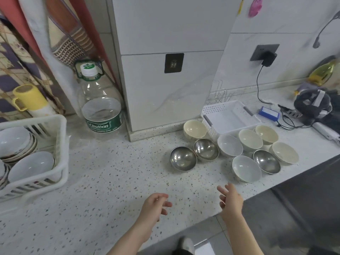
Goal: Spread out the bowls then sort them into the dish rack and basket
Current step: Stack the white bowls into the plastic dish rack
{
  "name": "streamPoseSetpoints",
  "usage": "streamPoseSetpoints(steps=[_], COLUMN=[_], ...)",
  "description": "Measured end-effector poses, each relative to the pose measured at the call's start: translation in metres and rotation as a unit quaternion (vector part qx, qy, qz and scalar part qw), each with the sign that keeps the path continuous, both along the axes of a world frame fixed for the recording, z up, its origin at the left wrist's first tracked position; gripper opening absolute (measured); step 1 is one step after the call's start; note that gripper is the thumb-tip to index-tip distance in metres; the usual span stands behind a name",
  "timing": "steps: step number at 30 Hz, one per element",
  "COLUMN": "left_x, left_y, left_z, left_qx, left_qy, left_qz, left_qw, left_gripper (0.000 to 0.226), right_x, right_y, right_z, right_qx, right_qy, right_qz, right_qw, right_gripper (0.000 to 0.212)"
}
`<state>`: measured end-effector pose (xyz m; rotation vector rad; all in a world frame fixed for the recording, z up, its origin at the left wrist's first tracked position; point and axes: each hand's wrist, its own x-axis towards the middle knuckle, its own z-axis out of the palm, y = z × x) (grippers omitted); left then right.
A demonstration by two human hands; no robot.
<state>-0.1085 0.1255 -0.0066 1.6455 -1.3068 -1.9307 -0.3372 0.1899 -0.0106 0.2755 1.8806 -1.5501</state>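
Both hands empty: left hand (156,204) loosely curled, right hand (230,199) with fingers spread, hovering over the near desk (110,172) edge. Nine bowls (246,168) already spread singly at right, just near of the white basket (230,116); wire dish rack (219,94) behind it, partly hidden. Sorting judged next. Recommended: start with the nearest bowl, lift by the rim one at a time, keep steel apart from ceramic. Legible: "Cestbon" on the water bottle (101,107); smaller print unreadable.
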Motion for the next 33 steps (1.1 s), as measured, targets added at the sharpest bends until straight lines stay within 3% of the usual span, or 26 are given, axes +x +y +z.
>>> streamPoseSetpoints(steps=[7,11,18,23,29,33], left_x=[-0.083,-0.143,-0.218,-0.242,-0.26,-0.262], left_y=[-0.005,0.002,0.014,0.017,0.012,0.007], left_z=[-0.004,-0.008,-0.01,-0.004,0.002,-0.002], left_qx=[-0.006,0.004,0.01,0.016,0.009,-0.025], left_qy=[0.0,0.014,0.018,0.008,-0.004,0.01], left_qz=[0.018,0.021,0.009,-0.01,-0.024,0.047], left_qw=[1.0,1.0,1.0,1.0,1.0,0.999], left_gripper=[0.018,0.018,0.016,0.02,0.025,0.025], right_x=[-0.067,-0.1,-0.136,-0.138,-0.144,-0.148], right_y=[-0.002,0.0,0.01,0.02,0.012,0.0], right_z=[-0.011,-0.017,-0.028,-0.027,-0.018,-0.01], right_qx=[-0.003,-0.014,0.018,-0.019,-0.059,-0.078], right_qy=[-0.099,-0.093,-0.057,-0.067,-0.046,-0.024], right_qz=[-0.071,-0.069,0.044,0.08,0.196,0.272], right_qw=[0.993,0.993,0.997,0.994,0.978,0.959], right_gripper=[0.05,0.051,0.024,0.014,0.017,0.018])
